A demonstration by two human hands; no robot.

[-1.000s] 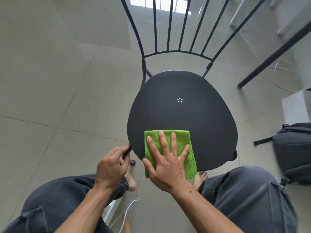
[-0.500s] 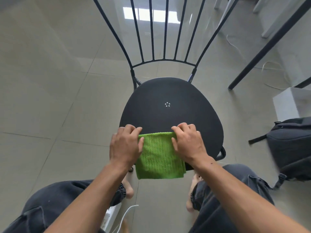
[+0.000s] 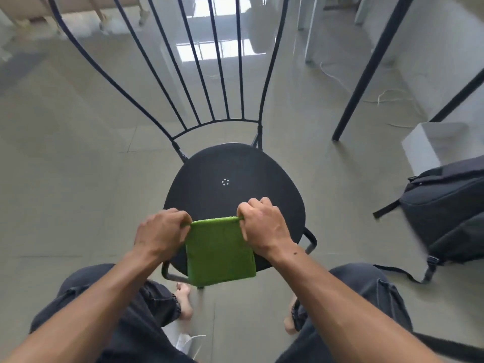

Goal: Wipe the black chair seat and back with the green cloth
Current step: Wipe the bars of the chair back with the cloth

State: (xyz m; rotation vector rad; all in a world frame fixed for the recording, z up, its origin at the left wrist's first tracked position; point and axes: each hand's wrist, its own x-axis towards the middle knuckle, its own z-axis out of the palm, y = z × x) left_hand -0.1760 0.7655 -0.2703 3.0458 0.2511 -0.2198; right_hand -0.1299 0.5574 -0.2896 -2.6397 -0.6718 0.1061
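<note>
The black chair seat (image 3: 230, 176) stands in front of me, with a small ring of holes at its middle. Its back (image 3: 199, 74) is made of thin black metal rods that rise behind the seat. The folded green cloth (image 3: 220, 252) hangs over the seat's near edge. My left hand (image 3: 159, 233) pinches the cloth's top left corner. My right hand (image 3: 262, 225) pinches its top right corner. Both hands hold the cloth's top edge taut just above the seat's front part.
A dark backpack (image 3: 445, 208) lies on the tiled floor at the right. A white box (image 3: 424, 142) stands behind it. Black table legs (image 3: 366, 74) slant down at the upper right. White cables (image 3: 340, 79) trail on the floor. My knees and bare feet are below the seat.
A second ago my right hand lay flat on the cloth while my left held the seat edge. Both hands then gripped the cloth's top corners and lifted its edge; the view tilted up.
</note>
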